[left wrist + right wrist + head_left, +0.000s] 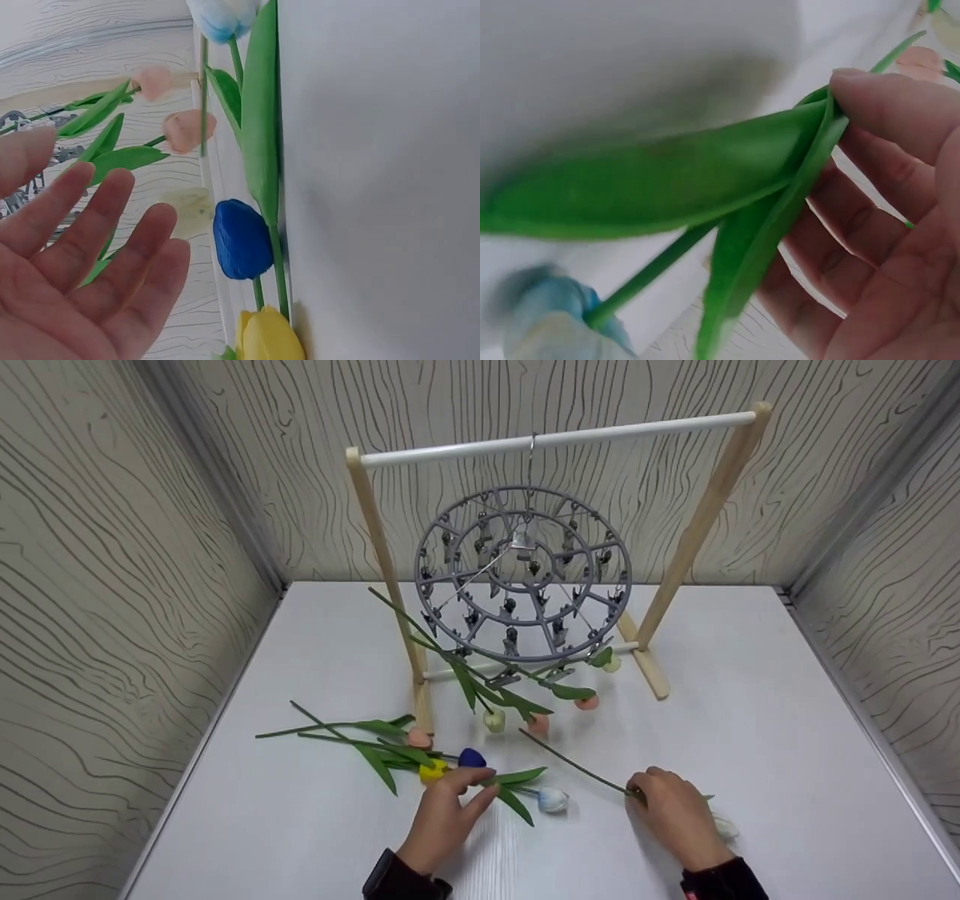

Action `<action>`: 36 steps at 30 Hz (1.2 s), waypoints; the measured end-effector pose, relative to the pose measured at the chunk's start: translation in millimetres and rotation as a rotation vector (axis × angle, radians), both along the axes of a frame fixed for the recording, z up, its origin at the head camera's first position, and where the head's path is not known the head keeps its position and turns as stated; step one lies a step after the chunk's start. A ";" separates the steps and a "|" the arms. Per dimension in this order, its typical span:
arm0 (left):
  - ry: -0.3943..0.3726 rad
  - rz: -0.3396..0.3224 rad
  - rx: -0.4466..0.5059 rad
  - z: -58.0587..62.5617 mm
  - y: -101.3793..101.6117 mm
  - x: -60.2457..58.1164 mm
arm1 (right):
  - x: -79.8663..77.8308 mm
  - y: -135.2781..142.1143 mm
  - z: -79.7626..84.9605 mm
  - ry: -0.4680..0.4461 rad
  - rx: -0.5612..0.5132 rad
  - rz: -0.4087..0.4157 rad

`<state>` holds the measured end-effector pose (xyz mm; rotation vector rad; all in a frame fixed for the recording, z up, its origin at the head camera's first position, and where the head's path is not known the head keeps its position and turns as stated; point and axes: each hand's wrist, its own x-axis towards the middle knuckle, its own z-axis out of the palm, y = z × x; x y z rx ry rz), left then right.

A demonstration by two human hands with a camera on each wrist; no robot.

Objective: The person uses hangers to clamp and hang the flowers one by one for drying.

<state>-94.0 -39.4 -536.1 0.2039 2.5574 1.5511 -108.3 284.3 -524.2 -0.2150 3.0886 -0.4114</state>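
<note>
Over the right part of the white table (795, 780), the right hand (675, 817) pinches a pale tulip (725, 829) by its leafy stem. The left hand (448, 815), fingers relaxed and apart, is near the blue tulip (472, 757).

White tbl (772, 720) w/ wooden rack (691, 531) & loose tulips (472, 757), approx. 4, on top

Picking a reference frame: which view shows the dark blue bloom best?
Left wrist: the dark blue bloom appears large and unobstructed. The head view shows it small, the right wrist view not at all.
</note>
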 end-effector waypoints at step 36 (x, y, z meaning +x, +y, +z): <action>0.054 -0.023 0.516 55.1 38.1 25.2 | 63.4 -48.3 49.8 0.338 -0.534 0.391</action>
